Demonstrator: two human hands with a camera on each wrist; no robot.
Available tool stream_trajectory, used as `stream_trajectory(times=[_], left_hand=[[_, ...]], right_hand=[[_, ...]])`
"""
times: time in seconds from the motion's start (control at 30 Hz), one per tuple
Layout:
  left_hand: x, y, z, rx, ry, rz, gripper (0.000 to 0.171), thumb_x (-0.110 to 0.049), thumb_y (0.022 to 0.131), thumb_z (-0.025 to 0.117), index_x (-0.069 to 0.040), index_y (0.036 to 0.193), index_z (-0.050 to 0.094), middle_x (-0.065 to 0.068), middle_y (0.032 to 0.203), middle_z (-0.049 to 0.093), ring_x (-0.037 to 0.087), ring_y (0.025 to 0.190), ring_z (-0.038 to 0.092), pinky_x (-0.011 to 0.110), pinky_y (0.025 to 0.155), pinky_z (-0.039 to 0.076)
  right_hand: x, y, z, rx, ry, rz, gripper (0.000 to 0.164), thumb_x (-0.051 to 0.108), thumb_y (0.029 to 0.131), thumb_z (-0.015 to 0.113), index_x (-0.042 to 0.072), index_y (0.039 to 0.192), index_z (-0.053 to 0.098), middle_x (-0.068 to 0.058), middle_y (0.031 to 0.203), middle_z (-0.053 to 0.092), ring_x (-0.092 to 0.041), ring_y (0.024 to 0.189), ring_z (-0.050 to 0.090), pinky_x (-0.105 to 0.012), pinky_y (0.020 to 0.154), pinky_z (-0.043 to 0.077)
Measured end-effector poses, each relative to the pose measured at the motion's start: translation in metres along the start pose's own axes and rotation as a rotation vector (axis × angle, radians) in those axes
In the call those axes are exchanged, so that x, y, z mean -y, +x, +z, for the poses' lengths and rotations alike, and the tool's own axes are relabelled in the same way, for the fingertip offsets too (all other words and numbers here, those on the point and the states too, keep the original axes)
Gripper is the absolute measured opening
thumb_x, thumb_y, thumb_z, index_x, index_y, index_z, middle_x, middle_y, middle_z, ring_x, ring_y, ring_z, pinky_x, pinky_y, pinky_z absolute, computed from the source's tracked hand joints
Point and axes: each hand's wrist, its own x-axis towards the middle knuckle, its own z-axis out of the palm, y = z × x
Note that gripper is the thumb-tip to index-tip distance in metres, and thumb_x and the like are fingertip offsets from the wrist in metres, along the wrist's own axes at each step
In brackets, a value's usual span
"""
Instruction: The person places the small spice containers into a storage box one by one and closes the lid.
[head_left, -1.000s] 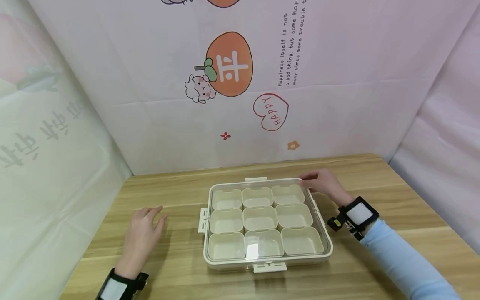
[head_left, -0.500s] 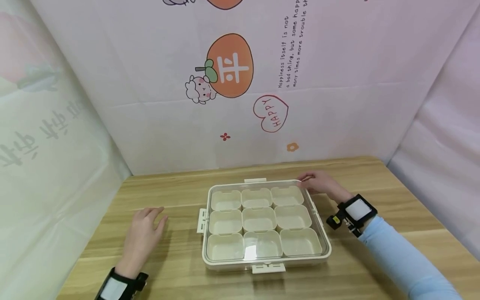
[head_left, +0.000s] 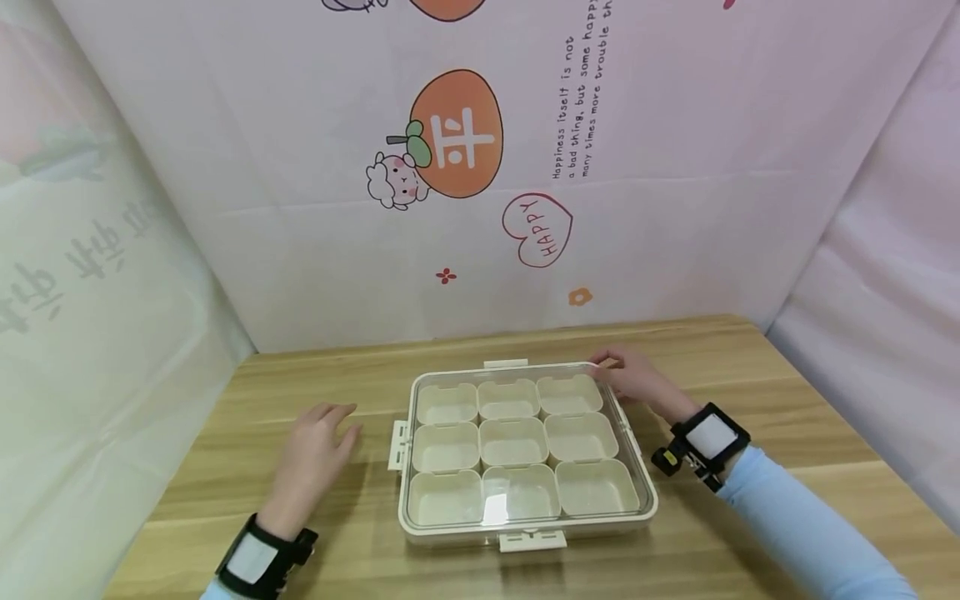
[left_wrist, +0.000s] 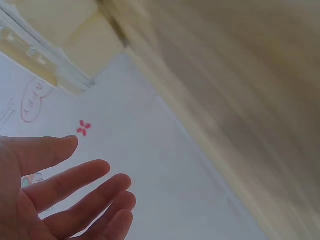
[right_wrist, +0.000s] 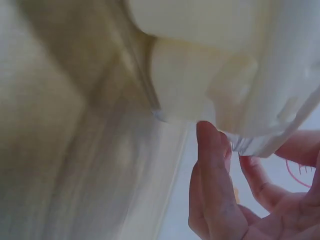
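Observation:
A clear-lidded storage box [head_left: 525,527] lies flat on the wooden table, with several cream inner cups [head_left: 513,442] in rows under its lid. White side latches [head_left: 532,541] stick outward at the front, left and back. My right hand [head_left: 628,375] grips the box's back right corner; in the right wrist view, the fingers [right_wrist: 212,165] lie at the corner's side, and the thumb goes out of sight behind the lid's edge. To the left of the box hovers my left hand [head_left: 315,450], its fingers [left_wrist: 85,200] loosely bent and apart, with nothing in them.
A white printed cloth [head_left: 315,267] hangs behind the table's back edge, and further cloths hang at the left and right. The wooden table [head_left: 750,383] extends on both sides of the box. Both wrists wear black camera straps [head_left: 711,437].
My left hand has moved right, closer to the box. The right hand stays at the box's back right corner, and the box remains closed.

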Motion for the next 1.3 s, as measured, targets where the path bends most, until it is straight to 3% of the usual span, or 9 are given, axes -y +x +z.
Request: stream_trajectory(times=[0.17,0.3,0.57,0.63,0.8,0.87,0.93,1.1,1.3], left_hand=[[-0.012,0.006,0.005,0.017,-0.003,-0.020,0.027,-0.018,0.081,0.073,-0.001,0.102,0.070,0.021,0.100,0.068,0.036,0.093,0.063,0.048,0.078,0.053],[-0.021,0.008,0.010,0.035,-0.024,-0.027,0.024,-0.019,0.084,0.070,-0.001,0.101,0.070,0.019,0.099,0.069,0.035,0.093,0.064,0.047,0.078,0.054],[-0.030,0.012,0.016,0.021,-0.069,-0.013,0.017,-0.014,0.088,0.065,-0.001,0.094,0.072,0.016,0.091,0.071,0.031,0.085,0.066,0.043,0.073,0.055],[-0.032,0.012,0.017,0.019,-0.073,-0.020,0.016,-0.014,0.089,0.063,-0.001,0.093,0.072,0.015,0.089,0.071,0.030,0.083,0.066,0.042,0.072,0.055],[-0.036,0.013,0.017,0.043,-0.079,-0.035,0.017,-0.015,0.090,0.061,-0.002,0.092,0.072,0.014,0.088,0.071,0.027,0.080,0.067,0.040,0.067,0.056],[-0.040,0.013,0.017,0.065,-0.084,-0.042,0.018,-0.018,0.091,0.061,-0.004,0.092,0.072,0.012,0.088,0.071,0.026,0.080,0.067,0.039,0.067,0.056],[-0.044,0.014,0.017,0.100,-0.090,-0.052,0.020,-0.022,0.092,0.060,-0.007,0.093,0.073,0.010,0.089,0.072,0.022,0.078,0.067,0.036,0.064,0.055],[-0.050,0.015,0.019,0.171,-0.153,-0.085,0.020,-0.025,0.092,0.060,-0.010,0.095,0.073,0.004,0.085,0.072,0.011,0.068,0.063,0.025,0.055,0.049],[-0.053,0.016,0.018,0.204,-0.188,-0.077,0.016,-0.017,0.090,0.061,-0.008,0.100,0.072,0.005,0.087,0.071,0.010,0.069,0.061,0.024,0.056,0.048]], right_hand=[[-0.004,-0.001,0.001,-0.003,-0.039,0.014,0.048,0.037,0.097,0.050,0.002,0.131,0.049,-0.026,0.126,0.054,-0.013,0.071,0.058,-0.032,0.063,0.053],[-0.004,-0.004,0.000,-0.004,-0.062,0.027,0.054,0.043,0.096,0.049,0.001,0.129,0.051,-0.019,0.110,0.060,-0.013,0.072,0.058,-0.033,0.064,0.053],[-0.011,-0.021,-0.009,0.076,0.027,0.011,0.054,0.036,0.096,0.052,-0.007,0.128,0.050,-0.006,0.091,0.062,-0.011,0.075,0.059,-0.035,0.068,0.055],[-0.015,-0.025,-0.012,0.110,0.053,0.024,0.052,0.034,0.096,0.053,-0.007,0.127,0.051,-0.005,0.082,0.059,-0.011,0.068,0.056,-0.034,0.064,0.054],[-0.027,-0.034,-0.018,0.233,0.178,0.049,0.055,0.032,0.096,0.054,-0.011,0.131,0.046,-0.010,0.099,0.066,-0.016,0.085,0.065,-0.036,0.076,0.057],[-0.031,-0.037,-0.021,0.289,0.256,0.040,0.059,0.028,0.096,0.054,-0.014,0.134,0.038,-0.017,0.116,0.063,-0.021,0.099,0.066,-0.040,0.085,0.054],[-0.034,-0.039,-0.024,0.338,0.312,0.016,0.059,0.023,0.097,0.053,-0.016,0.137,0.032,-0.020,0.122,0.060,-0.024,0.102,0.065,-0.041,0.088,0.053],[-0.040,-0.041,-0.025,0.361,0.349,0.015,0.060,0.018,0.097,0.052,-0.015,0.140,0.026,-0.014,0.120,0.060,-0.020,0.101,0.064,-0.037,0.088,0.053],[-0.040,-0.043,-0.024,0.355,0.362,0.009,0.058,0.018,0.096,0.054,-0.016,0.138,0.029,-0.009,0.114,0.064,-0.016,0.099,0.065,-0.033,0.086,0.054]])
